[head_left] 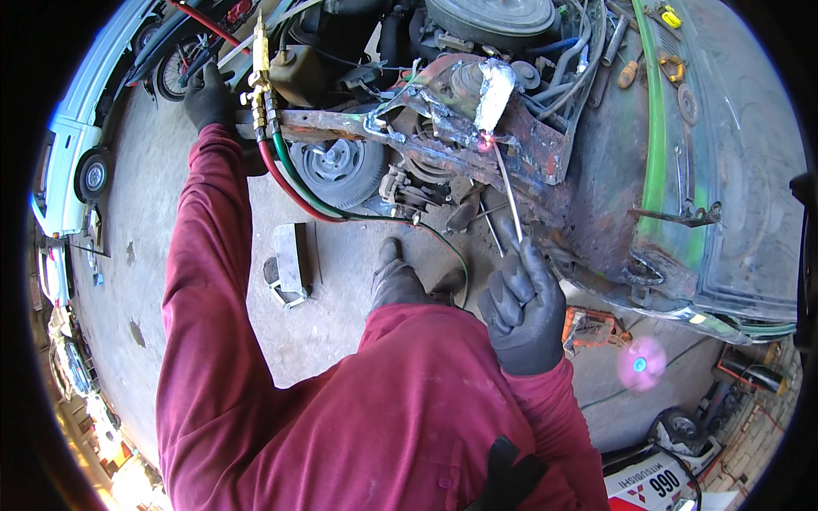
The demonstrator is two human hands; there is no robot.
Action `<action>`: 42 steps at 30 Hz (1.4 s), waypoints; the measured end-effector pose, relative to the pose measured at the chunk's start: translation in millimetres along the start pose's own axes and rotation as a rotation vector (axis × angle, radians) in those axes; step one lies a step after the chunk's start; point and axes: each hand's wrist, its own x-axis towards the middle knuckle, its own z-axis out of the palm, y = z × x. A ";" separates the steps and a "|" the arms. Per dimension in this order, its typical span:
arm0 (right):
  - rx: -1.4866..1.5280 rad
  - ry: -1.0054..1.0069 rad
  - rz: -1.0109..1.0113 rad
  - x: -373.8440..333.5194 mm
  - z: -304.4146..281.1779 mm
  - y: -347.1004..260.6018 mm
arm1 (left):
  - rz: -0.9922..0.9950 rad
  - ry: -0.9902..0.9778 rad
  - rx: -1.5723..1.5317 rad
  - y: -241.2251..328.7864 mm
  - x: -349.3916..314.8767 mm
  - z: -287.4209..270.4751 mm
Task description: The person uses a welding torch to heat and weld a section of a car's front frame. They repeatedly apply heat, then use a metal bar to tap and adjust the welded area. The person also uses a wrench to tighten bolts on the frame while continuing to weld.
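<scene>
My right hand (524, 302), in a dark glove, is closed around a thin metal rod (509, 192). The rod's far end meets a small glowing pink spot (486, 141) on the rusty metal bracket (443, 94) of a vehicle's front frame. Just above that spot, a bright whitish patch (494, 92) stands out on the metal. At the far left, my gloved left hand (209, 95) reaches beside the end of the frame rail (319, 124), its fingers apart. Close to it, a brass gas torch (262, 81) with red and green hoses (311, 207) leans upright against the rail.
Engine parts and a round air cleaner (492, 19) fill the far side. Tools lie on the fender (682, 170) at right. Below the rail stand a wheel (336, 170) and a metal box (291, 257). The hoses trail past my feet. A pink fan (641, 364) stands right.
</scene>
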 end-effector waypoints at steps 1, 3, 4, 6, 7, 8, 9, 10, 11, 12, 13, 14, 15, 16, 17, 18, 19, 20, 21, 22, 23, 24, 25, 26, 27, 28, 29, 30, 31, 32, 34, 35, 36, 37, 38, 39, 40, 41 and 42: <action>0.114 0.002 0.034 -1.6 5.5 -1.7 | 0.004 0.002 0.005 2.0 -1.4 -0.6; -0.092 0.013 -0.010 -4.2 13.7 -8.4 | 0.017 0.002 0.010 7.3 -4.4 -1.3; -0.305 0.073 -0.048 -7.6 16.7 -11.5 | 0.023 0.000 0.012 9.7 -6.2 -2.0; -0.506 0.054 -0.040 -10.2 19.4 -19.4 | -0.001 -0.002 -0.031 12.8 -9.5 -1.9; -0.681 0.113 -0.048 -11.2 20.2 -21.4 | 0.020 -0.001 -0.002 13.7 -9.8 -2.3; -0.841 0.111 -0.073 -14.2 20.5 -22.7 | 0.039 -0.002 0.029 13.6 -9.9 -2.5; -0.993 0.074 -0.141 -16.9 20.5 -22.5 | 0.065 0.006 0.063 12.7 -9.4 -2.7; -0.957 0.115 -0.078 -19.8 19.6 -22.0 | 0.040 -0.001 0.033 11.0 -8.6 -2.6; -1.035 0.129 -0.103 -23.2 18.4 -20.5 | 0.022 0.004 0.007 9.0 -7.4 -1.8; -1.112 0.141 -0.130 -25.5 16.6 -19.6 | 0.008 0.002 -0.010 6.9 -5.8 -1.6; -1.197 0.201 -0.079 -27.4 14.4 -18.9 | 0.025 0.011 0.034 5.1 -3.9 -2.8; -1.394 0.110 -0.289 -27.0 12.1 -19.1 | 0.043 0.009 0.085 3.3 -2.5 -3.2; -1.600 0.090 -0.437 -26.1 10.0 -19.5 | 0.059 0.023 0.141 1.8 -1.6 -3.2; -1.715 0.071 -0.545 -22.3 7.9 -21.7 | 0.041 0.024 0.100 0.3 -1.3 -2.4; -1.821 0.088 -0.653 -18.1 6.8 -23.8 | 0.021 0.017 0.076 -0.4 -0.8 -2.9; -1.997 0.039 -0.752 -9.9 6.0 -27.7 | 0.003 0.008 0.050 -1.0 -0.7 -2.6; -2.051 -0.103 -0.845 -2.9 6.4 -31.2 | -0.021 -0.015 0.028 -1.0 0.0 -2.7; -2.103 -0.219 -0.932 4.2 7.6 -34.6 | -0.004 -0.005 0.055 -1.2 0.2 -2.9; -2.190 -0.355 -0.942 11.5 9.8 -37.6 | 0.005 -0.010 0.086 -1.3 0.9 -3.1; -2.231 -0.523 -0.949 19.1 11.9 -41.6 | 0.010 0.005 0.122 -1.9 1.5 -3.2; -2.407 -0.358 -0.972 28.2 12.9 -46.7 | 0.009 -0.015 0.053 -2.8 2.5 -2.8; -2.643 -0.183 -0.830 34.2 13.2 -52.0 | 0.000 -0.019 -0.010 -4.1 3.4 -1.8; -2.881 0.004 -0.583 37.6 11.2 -56.0 | -0.020 -0.037 -0.070 -6.4 3.1 -1.4; -2.612 -0.021 -0.833 38.9 8.3 -61.3 | 0.016 -0.024 -0.034 -7.5 4.0 -0.7; -2.533 -0.007 -0.962 38.2 3.6 -63.6 | 0.043 -0.013 0.002 -9.4 2.8 -1.4; -2.461 0.046 -1.026 36.6 -1.6 -66.1 | 0.076 -0.014 0.044 -9.2 4.0 -1.6; -2.404 0.053 -1.078 30.9 -7.3 -65.2 | 0.031 -0.035 0.015 -10.4 2.1 -1.6; -2.335 0.128 -0.920 28.5 -12.4 -68.9 | -0.005 -0.034 -0.030 -9.6 2.4 -1.4; -2.248 0.227 -0.878 24.4 -16.8 -70.5 | -0.018 -0.039 -0.090 -8.1 2.3 -0.2; -2.172 0.274 -0.780 18.2 -19.8 -73.7 | -0.009 -0.049 -0.056 -7.0 0.8 -1.4; -2.062 0.238 -0.901 9.8 -20.9 -80.2 | 0.003 -0.019 0.032 -3.1 -0.9 -2.3; -1.938 0.229 -0.870 8.3 -19.5 -83.9 | 0.013 -0.012 0.074 -1.5 -1.7 -2.6; -1.842 0.274 -0.776 3.6 -17.5 -87.1 | 0.008 -0.011 0.094 -0.4 -2.5 -3.1; -1.741 0.317 -0.684 3.8 -15.6 -89.4 | 0.005 -0.009 0.113 0.2 -2.6 -3.5; -1.500 0.438 -0.408 3.9 -13.8 -91.5 | 0.006 -0.010 0.131 0.4 -2.1 -3.2; -1.441 0.357 -0.427 7.4 -13.0 -91.9 | 0.000 -0.013 0.113 -0.2 -1.2 -2.9; -1.375 0.330 -0.406 13.1 -13.2 -92.5 | -0.007 -0.016 0.095 -1.5 -0.2 -2.6; -1.291 0.273 -0.390 20.0 -14.5 -92.0 | -0.014 -0.018 0.077 -3.3 0.9 -2.0; -1.245 0.245 -0.381 29.9 -17.0 -90.4 | 0.002 -0.012 0.093 -5.0 2.9 -1.5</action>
